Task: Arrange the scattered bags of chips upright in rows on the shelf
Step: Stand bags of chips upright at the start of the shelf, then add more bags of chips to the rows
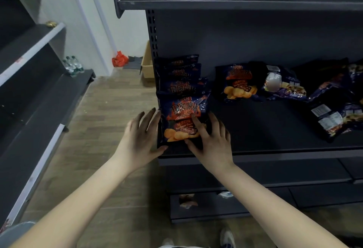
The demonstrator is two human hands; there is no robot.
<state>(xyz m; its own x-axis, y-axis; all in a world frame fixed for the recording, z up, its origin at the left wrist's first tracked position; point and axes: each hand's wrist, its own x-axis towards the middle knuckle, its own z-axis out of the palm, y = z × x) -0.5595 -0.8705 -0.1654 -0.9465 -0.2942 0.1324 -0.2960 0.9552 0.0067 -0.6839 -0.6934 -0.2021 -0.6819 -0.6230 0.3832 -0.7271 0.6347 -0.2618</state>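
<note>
Bag of chips [181,110] at front of row: dark blue foil, orange-red flame print, white characters across the upper half, "Barbecue Flavor" line below, golden chips pictured at bottom left. It stands at the left end of the shelf [261,129], close to the front edge and just beside the perforated upright [152,37]. Long axis runs bottom to top. Top seam is up and tilted slightly back; printed face is toward the camera, text reading upright. Three matching bags [179,74] stand directly behind it, one behind another, tops stepping up toward the back panel [255,37].

Left hand [140,141]: fingers straight and spread, fingertips at the bag's left edge, thumb by its lower left corner. Right hand [212,141]: fingers spread flat over the lower right of the printed face.

Loose bags [238,83] further right on the same shelf lie flat or slumped, some print side up, some label side up, well apart from the row.
</note>
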